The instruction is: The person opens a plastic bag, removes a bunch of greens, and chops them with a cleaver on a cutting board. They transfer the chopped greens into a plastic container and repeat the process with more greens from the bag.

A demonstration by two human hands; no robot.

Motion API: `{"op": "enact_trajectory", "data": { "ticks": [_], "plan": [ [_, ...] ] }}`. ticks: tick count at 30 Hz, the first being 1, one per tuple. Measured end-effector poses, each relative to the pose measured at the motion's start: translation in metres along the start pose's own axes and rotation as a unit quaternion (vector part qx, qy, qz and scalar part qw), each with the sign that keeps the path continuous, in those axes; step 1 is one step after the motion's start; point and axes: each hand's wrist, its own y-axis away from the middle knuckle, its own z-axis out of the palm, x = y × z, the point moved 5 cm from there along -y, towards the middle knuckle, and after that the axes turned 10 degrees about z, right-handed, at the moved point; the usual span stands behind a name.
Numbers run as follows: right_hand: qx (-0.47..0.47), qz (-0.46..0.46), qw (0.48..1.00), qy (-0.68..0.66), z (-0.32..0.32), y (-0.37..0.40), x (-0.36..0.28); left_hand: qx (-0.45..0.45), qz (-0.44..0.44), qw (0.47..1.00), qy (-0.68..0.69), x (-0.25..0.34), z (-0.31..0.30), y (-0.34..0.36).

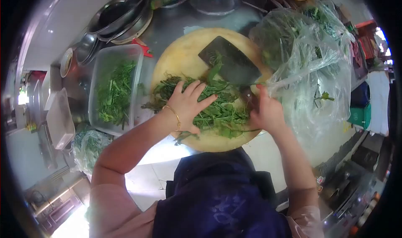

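Observation:
On a round wooden board lies a heap of leafy green stems, partly cut. My left hand rests on the heap with its fingers spread, a gold bangle at the wrist. At the right side of the board, my right hand is closed round the handle of a cleaver. The broad dark blade lies over the upper part of the board, with a green sprig on it.
Left of the board stands a clear plastic tub holding cut greens. A large clear plastic bag of greens lies at the right. Metal bowls stand at the back, near a red object.

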Motion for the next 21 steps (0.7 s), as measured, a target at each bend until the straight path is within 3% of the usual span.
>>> {"op": "enact_trajectory", "data": {
  "ticks": [2,5,6,9,10,14,17,21],
  "plan": [
    [-0.054,0.024,0.997,-0.041,-0.006,-0.008,0.003,0.015,-0.030,0.999,0.026,0.005,0.005,0.003],
    [0.024,-0.101,0.991,-0.088,-0.035,-0.014,-0.004,0.043,-0.081,0.995,0.041,0.011,0.009,0.011],
    [-0.014,-0.072,0.991,-0.108,-0.047,-0.017,-0.004,0.049,-0.099,0.993,0.047,0.011,0.010,0.012],
    [-0.090,-0.006,0.952,-0.293,-0.059,-0.028,0.004,0.053,-0.187,0.978,0.076,0.007,0.011,0.015],
    [-0.065,-0.045,0.922,-0.378,-0.068,-0.021,-0.002,0.050,-0.222,0.970,0.087,0.002,0.012,0.016],
    [-0.060,-0.087,0.919,-0.379,-0.097,0.003,-0.018,0.024,-0.325,0.932,0.160,-0.016,0.002,0.009],
    [-0.067,-0.102,0.897,-0.425,-0.111,0.016,-0.025,0.084,-0.355,0.914,0.176,-0.019,0.001,0.009],
    [-0.069,-0.132,0.853,-0.501,-0.139,0.032,-0.026,0.250,-0.404,0.866,0.158,-0.031,0.013,0.017]
  ]
}}
